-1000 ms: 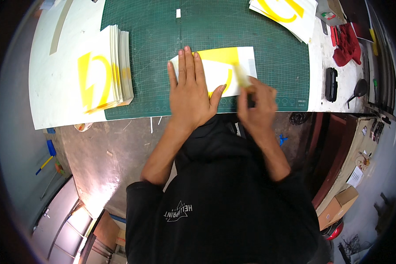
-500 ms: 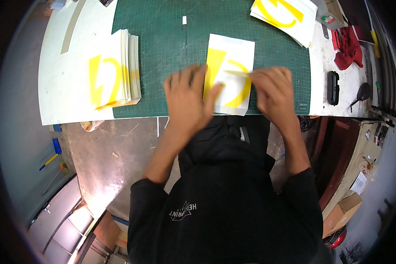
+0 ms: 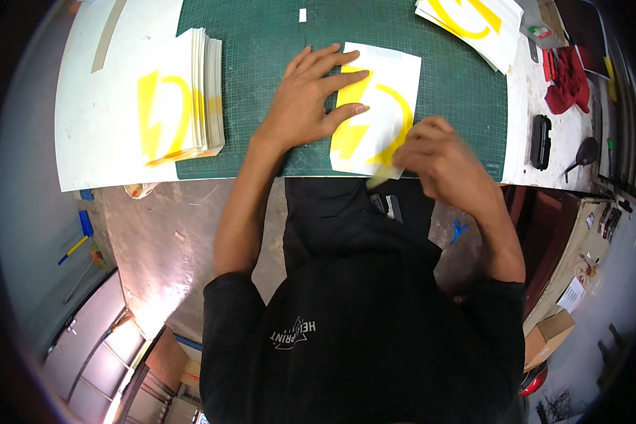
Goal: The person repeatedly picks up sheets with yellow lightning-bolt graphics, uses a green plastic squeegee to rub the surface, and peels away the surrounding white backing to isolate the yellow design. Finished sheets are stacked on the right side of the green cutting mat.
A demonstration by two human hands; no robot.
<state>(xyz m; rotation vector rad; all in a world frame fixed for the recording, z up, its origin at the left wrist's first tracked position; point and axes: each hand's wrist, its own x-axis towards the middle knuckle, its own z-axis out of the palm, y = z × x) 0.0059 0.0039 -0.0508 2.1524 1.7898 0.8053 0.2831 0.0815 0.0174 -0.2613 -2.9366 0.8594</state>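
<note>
A white sheet [image 3: 376, 113] with yellow lettering-like shapes lies on the green cutting mat [image 3: 261, 120] near the table's front edge. My left hand [image 3: 314, 92] rests on the sheet's left side with its fingers spread, thumb across the yellow shape. At the sheet's lower right corner, my right hand [image 3: 442, 162] is closed around a pale yellowish flat tool [image 3: 381, 174], whose tip reaches past the front edge. Motion blurs this hand and the tool, so its exact kind is unclear.
To the left stands a thick stack of similar printed sheets [image 3: 184, 106]. More sheets [image 3: 473, 28] lie at the far right. Along the right side are a red cloth [image 3: 567, 85], a black case [image 3: 540, 141] and a black round-headed object [image 3: 585, 150]. A small white piece [image 3: 303, 15] lies on the mat.
My left hand has moved farther up the sheet and spread its fingers. My right hand has swept the tool from the sheet's middle down to its near edge. The whole view has shifted slightly.
</note>
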